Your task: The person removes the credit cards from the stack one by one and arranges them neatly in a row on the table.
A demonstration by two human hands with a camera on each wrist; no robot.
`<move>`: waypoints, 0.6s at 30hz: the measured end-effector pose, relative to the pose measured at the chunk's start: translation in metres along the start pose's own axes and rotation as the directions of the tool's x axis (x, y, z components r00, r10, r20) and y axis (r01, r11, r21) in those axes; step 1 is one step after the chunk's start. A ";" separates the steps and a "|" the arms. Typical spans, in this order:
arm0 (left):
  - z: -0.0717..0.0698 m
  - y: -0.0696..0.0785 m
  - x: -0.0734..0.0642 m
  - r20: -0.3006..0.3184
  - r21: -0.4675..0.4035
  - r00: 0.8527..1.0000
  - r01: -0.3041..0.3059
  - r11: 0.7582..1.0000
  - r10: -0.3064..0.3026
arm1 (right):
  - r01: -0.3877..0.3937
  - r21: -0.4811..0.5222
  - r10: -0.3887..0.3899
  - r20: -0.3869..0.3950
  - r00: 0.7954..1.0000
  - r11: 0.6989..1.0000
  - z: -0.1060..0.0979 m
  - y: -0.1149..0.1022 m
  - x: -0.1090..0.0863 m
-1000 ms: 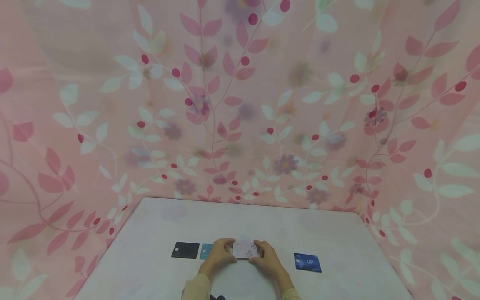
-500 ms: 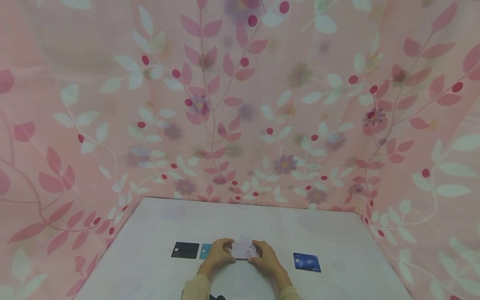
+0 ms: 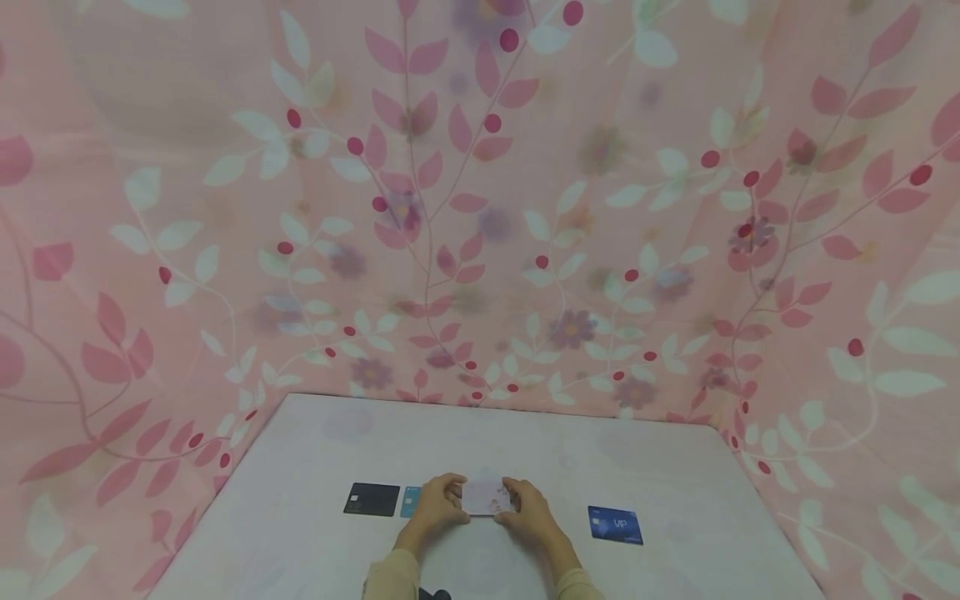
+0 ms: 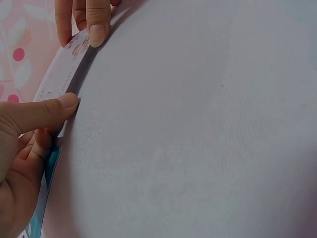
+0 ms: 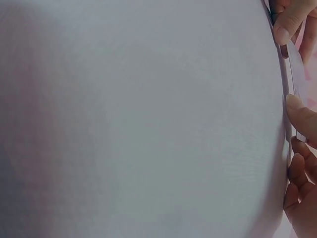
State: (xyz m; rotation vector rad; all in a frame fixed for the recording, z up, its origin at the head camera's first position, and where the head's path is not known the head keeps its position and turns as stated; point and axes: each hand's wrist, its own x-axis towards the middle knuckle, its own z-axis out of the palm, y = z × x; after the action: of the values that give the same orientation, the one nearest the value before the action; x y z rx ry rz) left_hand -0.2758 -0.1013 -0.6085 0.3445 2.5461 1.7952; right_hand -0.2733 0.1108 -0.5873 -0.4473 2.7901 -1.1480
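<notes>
A pale card (image 3: pixel 480 497) with a small reddish-brown print at its right end is held level just above the table, in the middle of the head view. My left hand (image 3: pixel 437 505) pinches its left end between thumb and fingers, and my right hand (image 3: pixel 531 510) pinches the right end likewise. In the left wrist view a shadowed gap shows under the pale card (image 4: pixel 63 69). Partly covered by my left hand, a teal card (image 3: pixel 410 502) lies on the table. To its left lies a black card (image 3: pixel 372 500) with a chip.
A blue card (image 3: pixel 615 525) marked VIP lies on the white table (image 3: pixel 675 475), to the right of my right hand. At the bottom edge of the head view a small dark object (image 3: pixel 436 595) is cut off. Pink floral cloth (image 3: pixel 480 208) hangs around the table.
Both hands have shifted very slightly left with the pale card between them. The other cards have stayed where they were.
</notes>
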 end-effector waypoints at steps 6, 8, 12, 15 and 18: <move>-0.005 0.001 0.002 0.056 0.000 0.998 0.016 1.000 -0.016 | -0.008 -0.008 0.008 0.029 1.000 1.000 -0.003 0.000 -0.002; -0.007 0.002 0.002 0.080 0.009 0.997 0.020 1.000 -0.021 | -0.003 -0.009 0.004 0.038 0.999 1.000 -0.003 0.002 -0.002; -0.008 0.004 0.004 0.096 0.010 0.994 0.042 0.999 -0.043 | 0.013 0.016 -0.013 0.040 0.999 1.000 -0.005 0.002 0.000; -0.009 0.007 0.004 0.077 0.020 0.996 0.052 0.998 -0.054 | 0.028 0.034 -0.030 0.036 0.999 0.999 -0.005 0.002 0.001; -0.010 0.010 0.004 0.049 0.023 0.998 0.037 0.999 -0.038 | 0.053 0.031 -0.054 0.026 0.998 0.998 -0.004 0.002 0.002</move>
State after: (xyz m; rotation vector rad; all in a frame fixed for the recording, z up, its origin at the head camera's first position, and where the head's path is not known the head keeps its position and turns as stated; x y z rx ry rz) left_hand -0.2792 -0.1066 -0.5951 0.3351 2.5229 1.7255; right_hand -0.2764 0.1146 -0.5859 -0.5329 2.7500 -1.1848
